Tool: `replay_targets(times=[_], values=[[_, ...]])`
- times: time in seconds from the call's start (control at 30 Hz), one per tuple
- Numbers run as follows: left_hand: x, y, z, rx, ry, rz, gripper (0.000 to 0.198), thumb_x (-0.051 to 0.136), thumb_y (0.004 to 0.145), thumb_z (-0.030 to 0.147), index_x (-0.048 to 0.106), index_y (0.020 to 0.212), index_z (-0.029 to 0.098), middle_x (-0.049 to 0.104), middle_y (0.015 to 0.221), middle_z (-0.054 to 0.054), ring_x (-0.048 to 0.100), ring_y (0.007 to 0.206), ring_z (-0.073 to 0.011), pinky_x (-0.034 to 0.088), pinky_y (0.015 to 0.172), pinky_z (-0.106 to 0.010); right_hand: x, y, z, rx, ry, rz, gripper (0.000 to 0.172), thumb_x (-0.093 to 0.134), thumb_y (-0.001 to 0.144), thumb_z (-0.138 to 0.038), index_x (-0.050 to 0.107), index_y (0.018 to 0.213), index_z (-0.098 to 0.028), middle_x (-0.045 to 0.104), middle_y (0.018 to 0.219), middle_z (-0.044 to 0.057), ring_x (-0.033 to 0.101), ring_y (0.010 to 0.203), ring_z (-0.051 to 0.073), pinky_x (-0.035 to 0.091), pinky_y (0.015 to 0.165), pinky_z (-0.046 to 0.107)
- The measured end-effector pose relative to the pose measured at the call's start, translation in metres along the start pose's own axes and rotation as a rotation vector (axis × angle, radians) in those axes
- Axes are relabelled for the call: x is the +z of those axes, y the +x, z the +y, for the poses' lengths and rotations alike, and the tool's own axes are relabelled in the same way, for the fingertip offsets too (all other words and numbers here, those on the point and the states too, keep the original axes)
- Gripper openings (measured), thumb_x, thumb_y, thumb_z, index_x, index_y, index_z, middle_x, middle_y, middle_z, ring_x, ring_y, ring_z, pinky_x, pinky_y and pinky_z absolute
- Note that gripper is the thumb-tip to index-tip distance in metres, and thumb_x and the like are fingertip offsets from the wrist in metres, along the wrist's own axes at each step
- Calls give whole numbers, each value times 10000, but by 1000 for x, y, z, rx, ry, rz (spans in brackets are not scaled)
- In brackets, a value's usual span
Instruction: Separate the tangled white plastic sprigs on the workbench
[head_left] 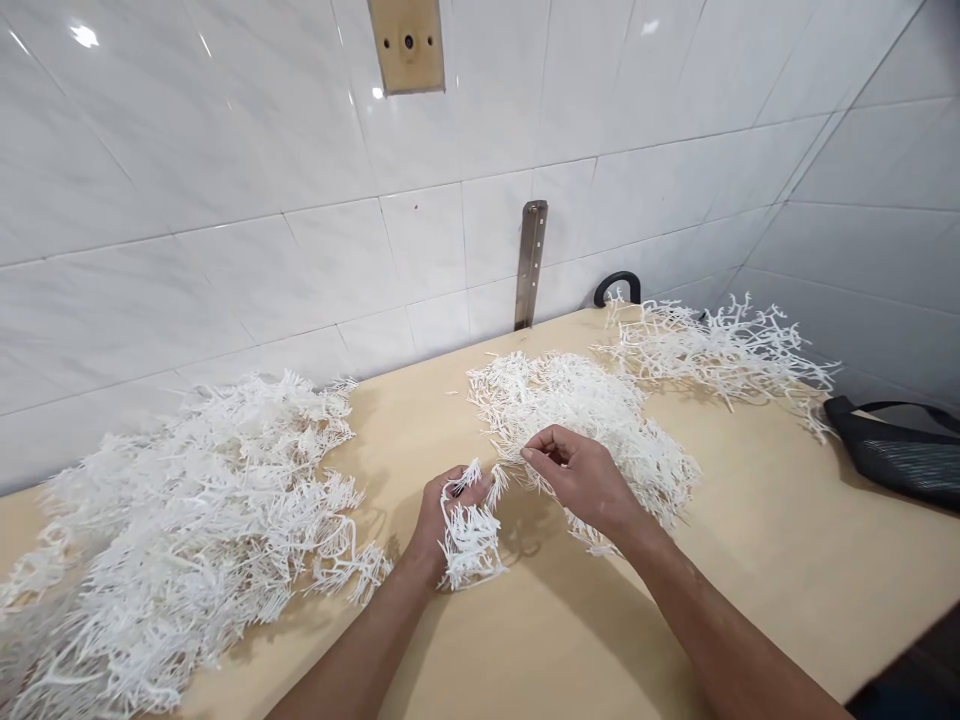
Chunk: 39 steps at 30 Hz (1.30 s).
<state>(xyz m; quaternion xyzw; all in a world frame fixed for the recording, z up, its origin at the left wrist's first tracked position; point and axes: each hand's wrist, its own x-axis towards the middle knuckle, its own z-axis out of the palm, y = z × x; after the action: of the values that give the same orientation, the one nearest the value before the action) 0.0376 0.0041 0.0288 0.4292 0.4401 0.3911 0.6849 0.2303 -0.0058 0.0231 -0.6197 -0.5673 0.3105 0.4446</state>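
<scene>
My left hand [444, 515] is closed around a white branched piece [471, 545] with many fine bristle-like tips, held above the tan table [420, 420]. Just to its right, my right hand [566, 470] is in a pinch, thumb and forefinger together; whatever sits between the fingertips is too small to name. Behind and beneath that hand lies a loose pile of short white bits [592, 410]. A large heap of bristly white branched pieces [202, 520] covers the left side of the table.
Bare white branched frames [720, 345] lie at the back right, near a black curved handle [618, 288]. A black bag [892, 450] rests at the right edge. A metal strip [531, 265] stands against the tiled wall [300, 150].
</scene>
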Motion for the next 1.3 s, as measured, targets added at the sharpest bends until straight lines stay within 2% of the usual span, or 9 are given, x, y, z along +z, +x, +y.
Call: replay_targets(times=[0.1, 0.17, 0.3, 0.4, 0.53, 0.87, 1.03, 1.17, 1.3], values=[[-2, 2, -4, 3, 13, -17, 496, 839, 585, 515, 491, 641, 167, 425, 537, 58, 367, 475, -67, 294, 459, -221, 0, -1, -2, -84, -187, 60, 212, 580, 844, -378, 719, 838, -218, 708, 905, 45, 583, 634, 150, 470, 645, 309], [-2, 4, -7, 10, 30, -17, 483, 834, 588, 518, 526, 664, 155, 439, 549, 56, 372, 483, -68, 306, 468, -220, 1, -3, -5, -75, -164, -7, 266, 554, 866, -412, 744, 874, -225, 718, 904, 41, 591, 659, 159, 468, 654, 307], [-1, 5, -9, 12, 56, 22, 486, 841, 555, 530, 572, 669, 141, 451, 545, 50, 381, 491, -74, 307, 473, -219, 5, -7, -12, -12, 21, -219, 362, 529, 890, -484, 767, 890, -212, 701, 778, 23, 601, 704, 172, 454, 622, 278], [2, 3, -6, 12, 54, 49, 483, 847, 544, 526, 574, 653, 143, 454, 533, 48, 386, 491, -76, 305, 469, -218, 7, -9, -11, 55, 113, -258, 363, 570, 867, -496, 771, 893, -195, 631, 664, 3, 533, 587, 130, 400, 514, 239], [3, 2, -6, 2, 52, 78, 488, 827, 576, 549, 552, 673, 158, 463, 525, 49, 410, 471, -85, 324, 460, -222, 10, -9, -7, 162, 251, -323, 383, 608, 850, -508, 737, 1005, -182, 484, 524, -49, 399, 433, 86, 321, 397, 209], [1, 5, -10, 31, 98, 87, 487, 809, 599, 563, 536, 668, 165, 471, 524, 45, 415, 478, -88, 334, 464, -217, 23, -10, 0, 160, 279, -246, 295, 615, 845, -468, 702, 923, -197, 609, 707, -11, 460, 462, 87, 386, 410, 224], [0, 6, -15, 62, 128, 41, 491, 792, 624, 571, 512, 658, 169, 442, 534, 56, 380, 485, -78, 312, 462, -211, 23, -10, -7, 44, 15, -99, 171, 587, 838, -322, 699, 827, -192, 653, 711, 8, 568, 608, 142, 447, 557, 262], [-2, 7, -16, 46, 161, -49, 497, 789, 636, 564, 481, 646, 174, 439, 539, 54, 378, 486, -75, 310, 466, -211, 28, -11, -7, -229, -235, 1, 166, 510, 859, -184, 654, 775, -187, 658, 777, 32, 577, 661, 145, 439, 626, 273], [-2, 6, -12, 34, 142, -36, 522, 789, 619, 581, 448, 644, 187, 418, 533, 64, 369, 475, -73, 326, 467, -213, 34, -12, -1, -414, -401, 78, 195, 472, 881, -140, 590, 733, -187, 611, 772, 47, 539, 649, 135, 408, 602, 255]])
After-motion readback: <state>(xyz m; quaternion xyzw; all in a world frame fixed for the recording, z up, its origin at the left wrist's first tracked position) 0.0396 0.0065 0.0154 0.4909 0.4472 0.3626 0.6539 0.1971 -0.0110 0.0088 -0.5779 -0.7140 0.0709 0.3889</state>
